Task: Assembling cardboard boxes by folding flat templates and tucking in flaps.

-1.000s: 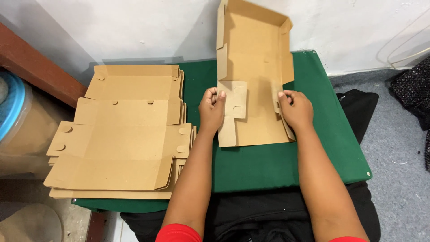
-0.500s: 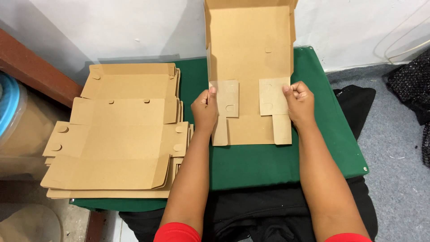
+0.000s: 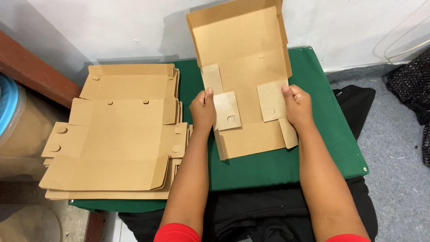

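Observation:
A brown cardboard box blank (image 3: 244, 67) lies partly folded on the green table (image 3: 322, 134), its far panel standing up against the white wall. My left hand (image 3: 202, 109) grips the blank's left side wall, thumb on the left inner flap (image 3: 227, 111). My right hand (image 3: 298, 105) grips the right side wall, thumb pressing the right inner flap (image 3: 271, 99). Both flaps are folded inward over the base. The front panel (image 3: 251, 140) lies flat toward me.
A stack of flat brown box blanks (image 3: 116, 134) covers the table's left half. A wooden beam (image 3: 36, 67) and a blue-lidded container (image 3: 6, 107) stand at far left. Dark fabric (image 3: 410, 85) lies on the grey floor at right.
The blank has turned to lie squarer in front of me. Both side flaps have folded inward over the base, and my hands have moved apart to the side walls.

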